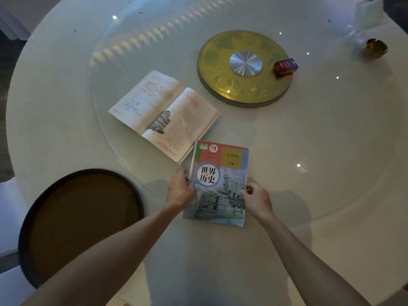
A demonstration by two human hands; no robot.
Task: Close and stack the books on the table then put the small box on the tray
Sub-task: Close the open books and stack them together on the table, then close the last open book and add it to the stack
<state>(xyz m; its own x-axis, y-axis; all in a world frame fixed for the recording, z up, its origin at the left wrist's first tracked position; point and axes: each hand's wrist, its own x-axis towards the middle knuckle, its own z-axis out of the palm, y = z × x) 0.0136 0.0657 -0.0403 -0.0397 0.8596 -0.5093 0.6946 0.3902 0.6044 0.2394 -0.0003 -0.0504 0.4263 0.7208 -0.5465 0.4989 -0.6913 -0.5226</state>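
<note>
Both hands hold the closed book point(217, 184) by its long edges: the left hand point(180, 191) has its grip on the spine side, fingers curled over the edge, and the right hand point(257, 200) pinches the opposite edge, thumb on the cover. Fingertips under the book are hidden, so how far they wrap cannot be told.

Left of the left grip, near the table's close edge, lies the round dark tray point(81, 219); its near rim is covered by the left forearm.

Between the two grips, the closed book lies flat on the white table point(309, 228), cover up, long axis running away from the person and tilted slightly right, title end at the far side. A ship picture fills its lower half.

Beyond the left grip, the open book point(164, 115) lies face up, its spine running diagonally from near-left to far-right, its near corner just beside the closed book's far-left corner. The handwriting on its pages is too small to read.

Far beyond the right grip, a small red box point(286, 66) sits over the right rim of a gold disc point(220, 51), long axis slanting up to the right. Farther right, a brown object point(375, 48) is too dim to identify.
</note>
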